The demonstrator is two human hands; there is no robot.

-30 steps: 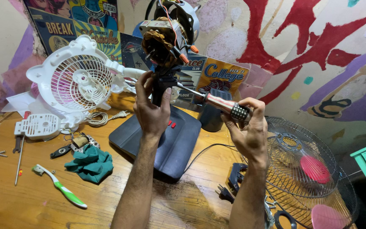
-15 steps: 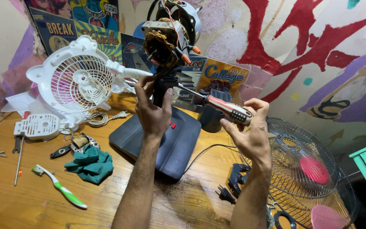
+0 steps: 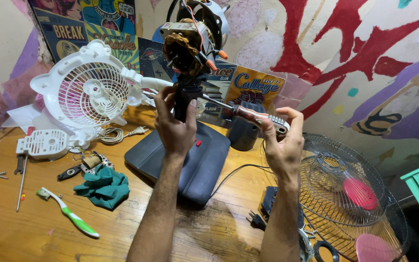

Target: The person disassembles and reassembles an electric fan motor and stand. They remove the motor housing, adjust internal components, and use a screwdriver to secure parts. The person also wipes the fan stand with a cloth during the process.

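Your fan base (image 3: 190,160) sits mid-bench, unmoved. Above it, your left hand (image 3: 174,127) stays wrapped around the black neck (image 3: 186,99) under the bare motor (image 3: 190,46). Right of the base, your right hand (image 3: 281,145) has dropped slightly, fingers closed on the screwdriver (image 3: 255,115), blade still at the neck.

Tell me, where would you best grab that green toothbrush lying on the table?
Probably the toothbrush at its green-and-white handle, coming from above. It lies flat on the wooden table with bare wood both sides, and the handle is longer than the bristle end.
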